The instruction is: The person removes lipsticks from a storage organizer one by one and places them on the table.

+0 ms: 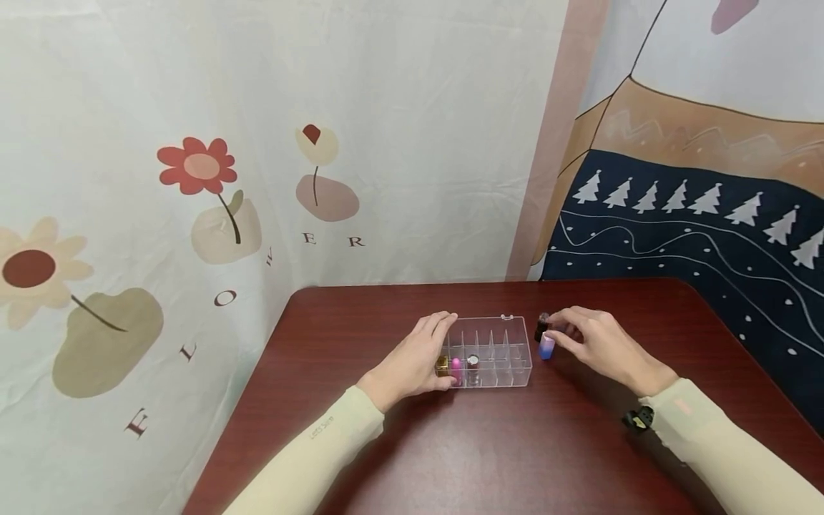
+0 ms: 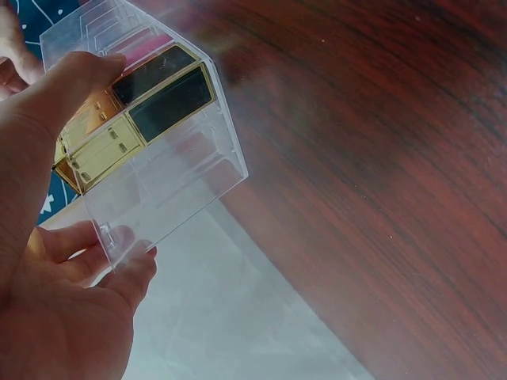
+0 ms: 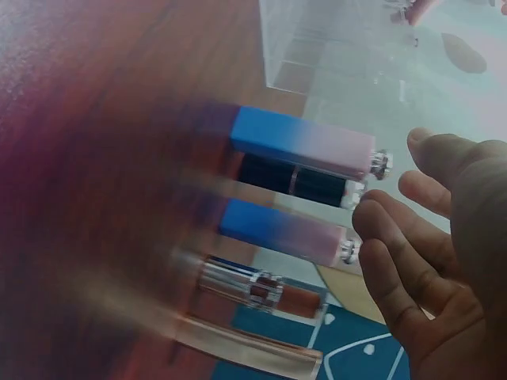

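Observation:
My left hand (image 1: 412,361) grips the left end of a clear divided box (image 1: 518,368), thumb on the near wall and fingers at the far side. In the box's left compartments stand a gold tube (image 1: 442,365), a bright pink tube (image 1: 456,370) and a silver-topped tube (image 1: 473,368). Past the box's right end is my right hand (image 1: 599,343), its fingers spread and bent around the tops of standing lipsticks. Nearest is a blue-to-pink lipstick (image 3: 301,142) with a silver top. A black lipstick (image 3: 293,178) and another blue-to-pink one (image 3: 281,229) stand beside it.
In the right wrist view, a silver-and-brown tube (image 3: 257,283) and a gold tube (image 3: 249,347) complete the row. The box stands on a dark red wooden table (image 1: 489,443). Behind it hang a pale flower-printed curtain (image 1: 418,143) and a navy tree-printed cloth (image 1: 669,236).

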Demonstrator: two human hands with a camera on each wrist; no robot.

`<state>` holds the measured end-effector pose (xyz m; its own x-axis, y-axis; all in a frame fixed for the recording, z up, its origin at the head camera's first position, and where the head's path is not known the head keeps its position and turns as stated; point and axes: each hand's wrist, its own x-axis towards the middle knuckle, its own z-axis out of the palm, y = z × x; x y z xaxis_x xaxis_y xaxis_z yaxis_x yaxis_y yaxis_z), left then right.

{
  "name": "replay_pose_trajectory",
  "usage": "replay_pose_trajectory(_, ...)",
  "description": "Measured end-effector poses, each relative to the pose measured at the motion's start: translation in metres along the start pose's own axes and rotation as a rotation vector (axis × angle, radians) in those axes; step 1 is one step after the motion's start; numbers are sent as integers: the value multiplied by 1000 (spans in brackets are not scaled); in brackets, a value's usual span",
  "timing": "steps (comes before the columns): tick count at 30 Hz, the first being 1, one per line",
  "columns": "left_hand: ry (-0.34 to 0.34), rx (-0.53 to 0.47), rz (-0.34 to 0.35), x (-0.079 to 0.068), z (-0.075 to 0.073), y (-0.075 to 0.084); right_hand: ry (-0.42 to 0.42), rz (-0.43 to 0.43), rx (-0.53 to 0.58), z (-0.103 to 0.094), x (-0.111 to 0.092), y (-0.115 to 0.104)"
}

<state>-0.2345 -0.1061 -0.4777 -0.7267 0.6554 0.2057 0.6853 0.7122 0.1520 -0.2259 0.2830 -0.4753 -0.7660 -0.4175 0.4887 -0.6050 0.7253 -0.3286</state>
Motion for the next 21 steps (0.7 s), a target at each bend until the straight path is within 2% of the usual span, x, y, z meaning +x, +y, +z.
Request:
replay_pose_trajectory(8,-20,-15,-18,-3,-1,-2,108,-154,28,-2,11,-23)
replay_pose_trajectory(13,-13,-20,-21,-4,-2,-3,86,-225,35,5,19,-38)
replay_pose_trajectory(21,-5,-22,-2,1,-4,0,54,-274,81,14,27,-51)
